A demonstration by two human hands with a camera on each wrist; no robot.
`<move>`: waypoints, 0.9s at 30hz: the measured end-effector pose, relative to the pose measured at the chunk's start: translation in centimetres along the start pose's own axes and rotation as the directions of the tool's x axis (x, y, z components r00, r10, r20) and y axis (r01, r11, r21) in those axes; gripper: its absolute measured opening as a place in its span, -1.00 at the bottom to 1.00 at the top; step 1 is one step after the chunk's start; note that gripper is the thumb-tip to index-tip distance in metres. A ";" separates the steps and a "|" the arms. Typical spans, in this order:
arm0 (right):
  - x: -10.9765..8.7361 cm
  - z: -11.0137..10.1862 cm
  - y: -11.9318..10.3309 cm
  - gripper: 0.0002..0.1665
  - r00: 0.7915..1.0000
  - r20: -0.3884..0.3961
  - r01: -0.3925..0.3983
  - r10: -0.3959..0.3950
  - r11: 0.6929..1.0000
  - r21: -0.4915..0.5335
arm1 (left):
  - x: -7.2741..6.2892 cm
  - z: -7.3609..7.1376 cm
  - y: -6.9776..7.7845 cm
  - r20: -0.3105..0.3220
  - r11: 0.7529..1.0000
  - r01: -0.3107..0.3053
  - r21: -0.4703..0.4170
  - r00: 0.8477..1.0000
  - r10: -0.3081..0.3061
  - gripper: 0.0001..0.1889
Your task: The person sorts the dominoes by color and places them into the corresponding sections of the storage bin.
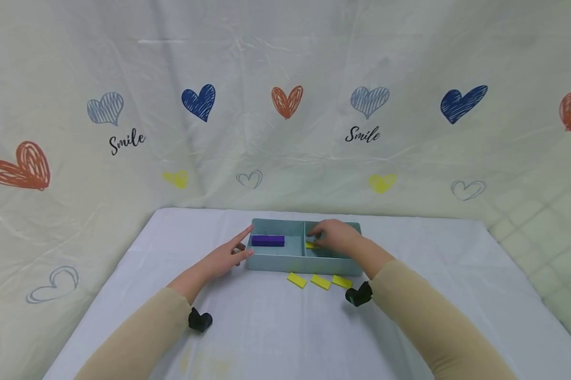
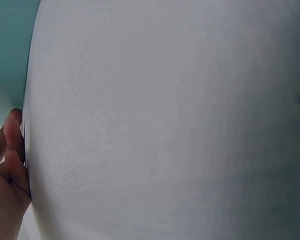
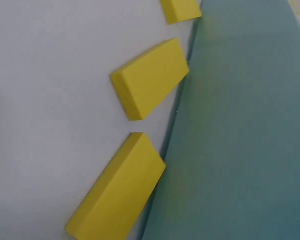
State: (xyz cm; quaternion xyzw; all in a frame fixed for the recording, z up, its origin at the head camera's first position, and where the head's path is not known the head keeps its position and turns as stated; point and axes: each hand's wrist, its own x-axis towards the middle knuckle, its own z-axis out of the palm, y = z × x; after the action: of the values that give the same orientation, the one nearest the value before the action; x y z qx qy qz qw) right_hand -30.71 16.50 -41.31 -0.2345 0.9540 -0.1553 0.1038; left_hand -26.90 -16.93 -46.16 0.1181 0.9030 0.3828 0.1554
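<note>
A teal box (image 1: 276,263) with a divider stands on the table. My left hand (image 1: 226,257) is at its left end, index finger extended to the back corner and thumb at the front corner. In the left wrist view, fingertips (image 2: 14,130) touch or overlap the box's edge (image 2: 7,60). My right hand (image 1: 336,236) reaches into the right compartment, fingers bent over a yellow block (image 1: 311,245); I cannot tell whether they pinch it. A purple block (image 1: 268,240) lies in the left compartment.
Three yellow blocks lie in front of the box: a left one (image 1: 297,280), a middle one (image 1: 321,282) and a right one (image 1: 342,282). In the right wrist view, a yellow block (image 3: 152,77) sits close along the box wall (image 3: 230,125). White cloth (image 1: 276,327) covers the table.
</note>
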 end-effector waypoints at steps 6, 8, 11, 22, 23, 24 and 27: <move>-1.3 -1.0 0.0 -0.62 0.999 -0.035 -0.011 0.013 0.998 0.062 | 0.1 0.0 -0.1 -0.003 1.000 -0.006 0.001 1.000 0.006 -0.26; -1.8 -1.3 0.0 -0.62 0.999 -0.048 -0.009 0.012 0.998 0.068 | 0.1 0.0 -0.2 -0.002 1.000 -0.006 -0.001 1.000 0.006 -0.26; -2.9 -1.7 0.1 -0.61 0.998 -0.067 -0.003 0.007 0.998 0.068 | 0.1 0.0 -0.2 -0.003 1.000 -0.004 -0.001 1.000 0.004 -0.26; -6.6 -2.4 0.5 -0.61 0.993 -0.121 0.017 -0.007 0.996 0.083 | 0.3 0.0 -0.4 -0.002 1.000 -0.004 0.007 1.000 0.004 -0.26; -7.0 -2.5 0.6 -0.61 0.992 -0.124 0.021 -0.010 0.996 0.084 | 0.3 0.0 -0.4 -0.001 1.000 -0.003 0.008 1.000 0.003 -0.26; -7.5 -2.6 0.6 -0.61 0.992 -0.129 0.027 -0.017 0.996 0.081 | 0.3 0.1 -0.4 -0.001 1.000 -0.001 0.008 1.000 0.001 -0.26; -8.8 -2.8 0.4 -0.63 0.990 -0.140 0.037 -0.027 0.997 0.069 | 0.3 0.1 -0.4 0.000 1.000 0.004 0.011 1.000 -0.004 -0.26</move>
State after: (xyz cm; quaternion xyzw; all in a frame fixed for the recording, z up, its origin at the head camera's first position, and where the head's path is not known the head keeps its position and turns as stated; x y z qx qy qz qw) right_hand -24.04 21.78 -37.75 -0.2346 0.9488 -0.2069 0.0431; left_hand -27.18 -17.05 -46.51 0.1172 0.9054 0.3774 0.1554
